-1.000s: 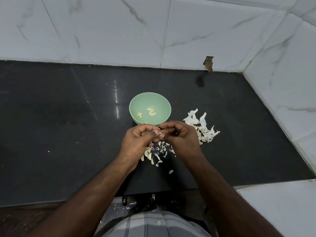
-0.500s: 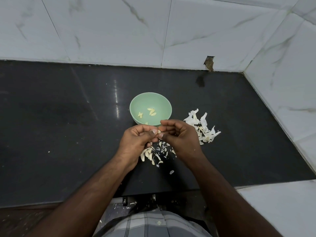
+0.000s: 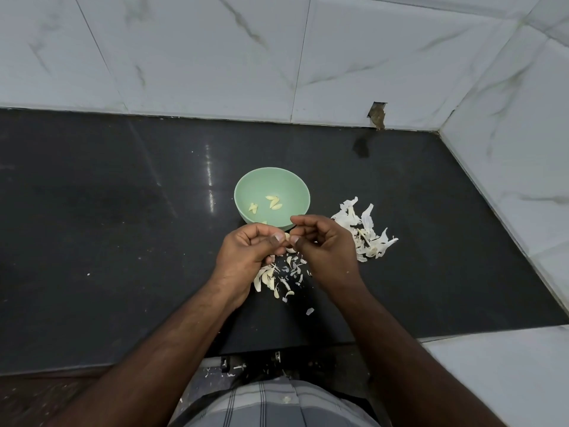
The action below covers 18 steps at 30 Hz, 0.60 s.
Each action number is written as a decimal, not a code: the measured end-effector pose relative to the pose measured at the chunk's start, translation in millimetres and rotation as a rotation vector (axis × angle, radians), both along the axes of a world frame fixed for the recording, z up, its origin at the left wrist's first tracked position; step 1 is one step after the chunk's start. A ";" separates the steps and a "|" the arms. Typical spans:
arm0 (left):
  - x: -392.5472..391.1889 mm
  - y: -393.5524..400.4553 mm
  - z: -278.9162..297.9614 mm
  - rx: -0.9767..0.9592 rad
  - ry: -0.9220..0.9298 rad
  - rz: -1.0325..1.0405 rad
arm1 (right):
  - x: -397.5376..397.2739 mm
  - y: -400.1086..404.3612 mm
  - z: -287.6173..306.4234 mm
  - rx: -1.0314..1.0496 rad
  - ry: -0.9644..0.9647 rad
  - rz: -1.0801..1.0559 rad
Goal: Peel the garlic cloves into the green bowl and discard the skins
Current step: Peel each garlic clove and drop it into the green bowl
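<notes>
A green bowl (image 3: 246,186) stands on the black counter with several peeled garlic cloves (image 3: 274,201) inside. Just in front of its near rim, my left hand (image 3: 246,254) and my right hand (image 3: 326,245) meet at the fingertips and pinch one small pale garlic clove (image 3: 287,236) between them. Only a sliver of that clove shows between the thumbs. Below the hands lies a scatter of cloves and small skin flakes (image 3: 280,278). A heap of white papery skins (image 3: 366,235) lies to the right of the bowl.
The black counter (image 3: 123,226) ends at a white marble wall behind and on the right. A chipped hole (image 3: 377,114) marks the back wall's base. A pale ledge (image 3: 498,371) sits at the near right. Skin bits lie on the counter's front edge (image 3: 240,366).
Both hands stay together over the same spot; the fingers shift slightly on the clove. The bowl and skin piles have not moved.
</notes>
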<state>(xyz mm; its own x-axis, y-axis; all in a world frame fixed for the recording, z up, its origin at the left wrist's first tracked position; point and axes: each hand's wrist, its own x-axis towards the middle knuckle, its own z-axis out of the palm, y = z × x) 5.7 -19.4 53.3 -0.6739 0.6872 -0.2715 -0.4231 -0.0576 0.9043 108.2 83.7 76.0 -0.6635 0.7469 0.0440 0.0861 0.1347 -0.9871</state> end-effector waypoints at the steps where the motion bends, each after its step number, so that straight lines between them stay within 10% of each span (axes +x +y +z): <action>1: -0.5 -0.7 0.1 0.003 0.002 0.002 | 0.1 1.1 -0.9 -0.015 -0.014 0.001; 18: 1.3 -3.7 3.1 0.056 -0.025 -0.001 | -0.7 2.8 -2.7 -0.086 0.002 0.066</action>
<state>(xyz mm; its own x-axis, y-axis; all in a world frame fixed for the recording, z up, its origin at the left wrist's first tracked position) 7.0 -23.1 56.4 -0.6670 0.7022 -0.2489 -0.4452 -0.1077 0.8889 107.5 86.5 73.3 -0.7111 0.7029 -0.0165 0.0774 0.0549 -0.9955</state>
